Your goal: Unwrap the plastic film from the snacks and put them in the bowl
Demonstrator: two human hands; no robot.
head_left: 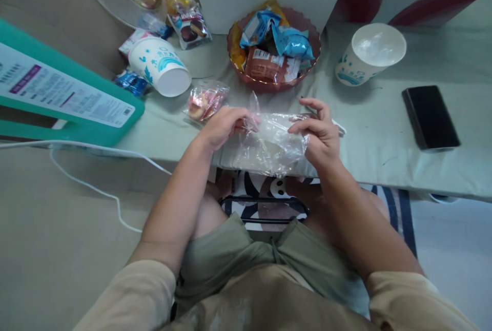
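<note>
Clear plastic bag point(271, 149) is the thing in play here, spread between two bare hands at the near edge of a cloth-covered bench point(384, 167). It lies right between the fingers, long axis running roughly left to right — so neither hand is really nearer, each one sits at its own end. Left hand point(229, 123) has thumb and fingers closed together on the upper left part of the film. Right hand point(321, 133) is at the other end, fingers bent and spread apart over the plastic, with one fingertip just over it (can't tell whether the thumb is actually pinching, the lower part of that hand is blurry). Something white pokes out behind the right hand, too hidden to name. Just beyond the left hand there's a small snack packet point(206, 101), and it's the closest clutter — looks like the main thing in the way on that side. Straight ahead sits a reddish bowl point(265, 84) of wrapped snacks. Tipped paper cup point(159, 67) is off to the left, upright paper cup point(350, 67) ahead on the right, and a black phone point(430, 118) lies well apart further right.
</note>
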